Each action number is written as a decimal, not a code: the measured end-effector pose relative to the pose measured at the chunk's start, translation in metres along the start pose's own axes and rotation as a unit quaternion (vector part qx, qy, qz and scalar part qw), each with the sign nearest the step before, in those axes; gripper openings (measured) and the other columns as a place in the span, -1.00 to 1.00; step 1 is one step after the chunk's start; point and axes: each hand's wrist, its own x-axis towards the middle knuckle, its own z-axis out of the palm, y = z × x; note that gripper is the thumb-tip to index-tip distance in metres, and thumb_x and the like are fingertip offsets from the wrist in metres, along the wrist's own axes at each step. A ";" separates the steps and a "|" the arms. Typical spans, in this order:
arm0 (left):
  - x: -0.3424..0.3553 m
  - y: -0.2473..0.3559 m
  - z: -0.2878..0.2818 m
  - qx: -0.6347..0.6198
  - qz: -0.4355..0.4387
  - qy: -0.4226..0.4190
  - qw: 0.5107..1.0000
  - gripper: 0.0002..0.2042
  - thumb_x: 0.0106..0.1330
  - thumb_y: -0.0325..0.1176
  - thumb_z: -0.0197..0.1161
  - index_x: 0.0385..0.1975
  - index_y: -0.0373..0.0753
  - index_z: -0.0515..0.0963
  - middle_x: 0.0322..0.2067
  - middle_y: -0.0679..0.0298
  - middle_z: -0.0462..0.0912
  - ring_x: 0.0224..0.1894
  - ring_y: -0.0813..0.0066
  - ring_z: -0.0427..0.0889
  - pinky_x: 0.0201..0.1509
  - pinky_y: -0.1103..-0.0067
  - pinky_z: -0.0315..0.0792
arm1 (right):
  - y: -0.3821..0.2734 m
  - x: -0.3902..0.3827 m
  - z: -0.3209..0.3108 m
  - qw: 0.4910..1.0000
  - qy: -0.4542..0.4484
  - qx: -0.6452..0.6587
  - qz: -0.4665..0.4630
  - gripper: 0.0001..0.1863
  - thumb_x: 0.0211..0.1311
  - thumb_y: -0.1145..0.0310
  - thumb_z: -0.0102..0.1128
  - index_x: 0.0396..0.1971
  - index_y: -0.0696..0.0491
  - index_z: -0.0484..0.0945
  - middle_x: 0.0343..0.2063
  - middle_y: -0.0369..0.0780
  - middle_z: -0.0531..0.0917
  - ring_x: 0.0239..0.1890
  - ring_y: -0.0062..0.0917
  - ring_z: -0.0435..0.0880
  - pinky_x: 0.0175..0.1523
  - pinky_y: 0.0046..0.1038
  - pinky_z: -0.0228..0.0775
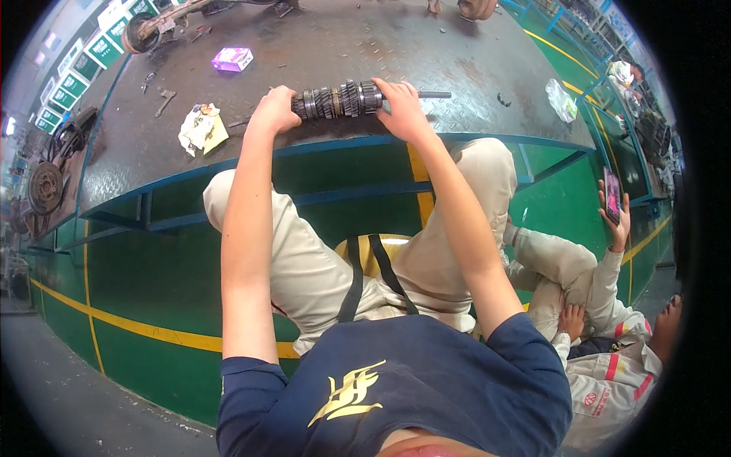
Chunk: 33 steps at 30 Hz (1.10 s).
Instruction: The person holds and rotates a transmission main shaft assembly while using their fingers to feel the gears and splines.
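Observation:
A dark steel gear shaft [335,102], stacked with several toothed gears, lies crosswise near the front edge of the metal workbench [304,49]. Around its left end my left hand [276,111] is closed. My right hand [402,109] grips the larger gears at the right end, thumb below and fingers over the top. Beyond that hand the bare shaft end sticks out to the right, and a thinner end shows left of my left hand. The undersides of the gears are hidden.
Left of my left hand lie a crumpled cloth with yellow paper [203,129] and a small metal part [165,101]. A purple box [232,59] stands farther back. At the right are a plastic bag [561,100] and a seated person holding a phone [611,196].

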 end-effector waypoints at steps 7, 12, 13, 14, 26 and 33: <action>-0.003 0.001 -0.001 0.012 0.005 0.005 1.000 -0.61 -0.11 -0.47 0.35 -0.17 -0.34 0.62 -0.16 -0.08 0.67 -0.04 0.01 0.66 0.13 0.34 0.52 | -0.003 0.001 0.002 1.000 0.012 -0.006 0.006 -0.32 0.00 0.46 0.24 0.23 0.03 0.33 0.00 -0.11 0.57 0.18 -0.23 0.44 0.43 -0.15 -0.03; -0.004 0.002 0.000 0.018 0.008 0.023 1.000 -0.61 -0.12 -0.47 0.36 -0.19 -0.35 0.62 -0.11 -0.08 0.64 0.00 0.00 0.62 0.15 0.32 0.50 | -0.003 0.001 0.003 1.000 0.023 -0.007 0.001 -0.33 0.01 0.46 0.22 0.23 0.04 0.33 -0.01 -0.11 0.57 0.17 -0.24 0.45 0.43 -0.15 -0.03; -0.003 0.002 -0.001 0.018 0.007 0.024 1.000 -0.61 -0.12 -0.47 0.36 -0.19 -0.35 0.62 -0.11 -0.08 0.64 0.00 0.00 0.62 0.15 0.32 0.50 | -0.003 0.001 0.002 1.000 0.023 -0.007 0.000 -0.33 0.01 0.46 0.22 0.23 0.04 0.33 -0.01 -0.11 0.57 0.17 -0.24 0.45 0.43 -0.15 -0.03; -0.002 0.002 -0.002 0.007 -0.002 0.003 1.000 -0.61 -0.12 -0.46 0.37 -0.18 -0.35 0.62 -0.10 -0.09 0.63 0.01 0.00 0.62 0.16 0.32 0.49 | -0.004 0.001 0.002 1.000 0.021 -0.009 0.004 -0.33 0.00 0.47 0.21 0.23 0.05 0.33 -0.01 -0.11 0.57 0.17 -0.24 0.45 0.43 -0.15 -0.03; -0.005 0.000 0.003 0.024 0.006 0.024 0.999 -0.57 -0.15 -0.45 0.39 -0.15 -0.35 0.62 -0.10 -0.08 0.61 0.01 -0.02 0.59 0.19 0.32 0.47 | -0.007 -0.001 0.000 1.000 0.023 -0.010 -0.002 -0.32 0.00 0.47 0.20 0.24 0.06 0.32 0.01 -0.10 0.57 0.19 -0.24 0.44 0.43 -0.13 -0.03; -0.007 0.002 0.003 0.035 0.021 0.036 0.999 -0.60 -0.13 -0.44 0.40 -0.19 -0.34 0.62 -0.07 -0.05 0.59 0.01 -0.02 0.60 0.17 0.30 0.49 | -0.004 -0.002 -0.002 1.000 0.019 -0.010 -0.005 -0.32 0.01 0.47 0.21 0.24 0.06 0.31 0.02 -0.09 0.56 0.19 -0.23 0.43 0.43 -0.13 -0.03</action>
